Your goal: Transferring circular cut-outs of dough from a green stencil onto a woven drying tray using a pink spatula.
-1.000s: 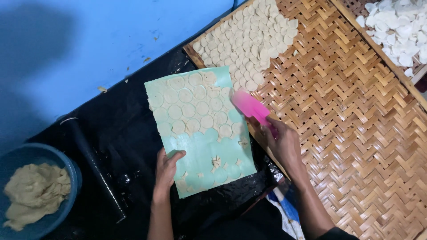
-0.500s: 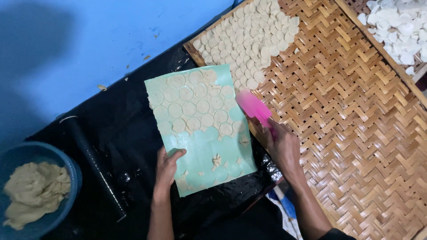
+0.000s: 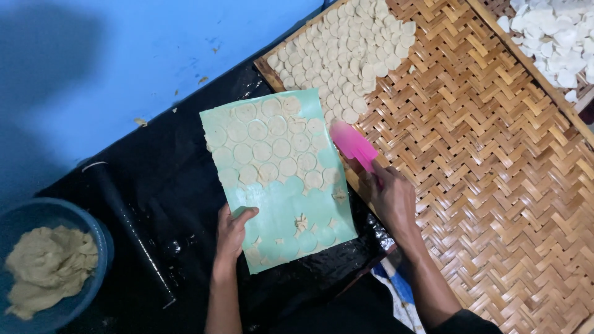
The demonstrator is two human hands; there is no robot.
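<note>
**Dough rounds on a green sheet, pink scraper at its edge**

At the centre of the view we see a pale green sheet [image 3: 278, 185] lying on a black cloth [image 3: 167, 185], its upper half covered with cut dough rounds [image 3: 266, 148]. Our left hand [image 3: 232, 232] sits at the sheet's 7 o'clock edge, thumb on top and fingers tucked under, pinching the sheet. Our right hand [image 3: 393, 201], at 3 o'clock from the sheet, is clenched around a pink scraper [image 3: 352, 143] whose blade points toward 11 o'clock and lies just beside the sheet's right edge. At 1 o'clock a woven bamboo tray [image 3: 495, 185] carries rows of laid-out rounds [image 3: 346, 49] at its top corner. At 8 o'clock a blue bowl [image 3: 93, 241] holds a lump of dough [image 3: 43, 269], with a black rolling pin [image 3: 133, 235] between bowl and sheet.
</note>
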